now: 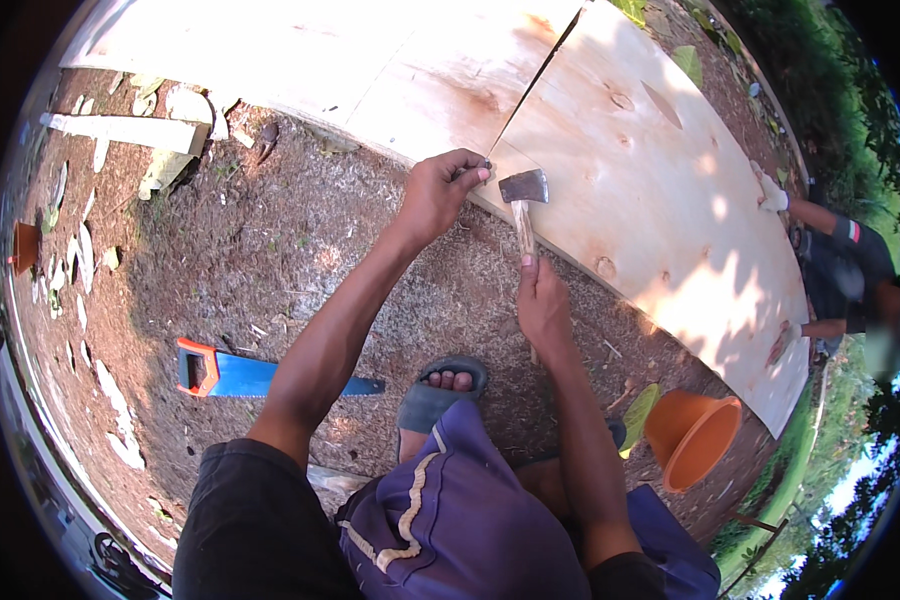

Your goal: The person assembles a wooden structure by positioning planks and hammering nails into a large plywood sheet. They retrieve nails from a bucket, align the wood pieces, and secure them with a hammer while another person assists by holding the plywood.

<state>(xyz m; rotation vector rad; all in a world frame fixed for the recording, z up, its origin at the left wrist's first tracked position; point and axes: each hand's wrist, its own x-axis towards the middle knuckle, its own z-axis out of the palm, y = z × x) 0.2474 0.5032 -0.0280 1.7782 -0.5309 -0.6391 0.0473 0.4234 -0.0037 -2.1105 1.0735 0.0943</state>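
Observation:
My right hand grips the wooden handle of a small hatchet. Its dark metal head is raised at the near edge of a pale plywood sheet. Just left of the head, my left hand is closed in a pinch at that edge, beside the dark gap between this sheet and a second plywood sheet. Something small and dark shows at my left fingertips, too small to name.
A blue handsaw with an orange-edged handle lies on the dirt at left. An orange bucket lies tipped at right. A wood offcut rests among leaves. At far right a co-worker has both hands at the sheet's edge.

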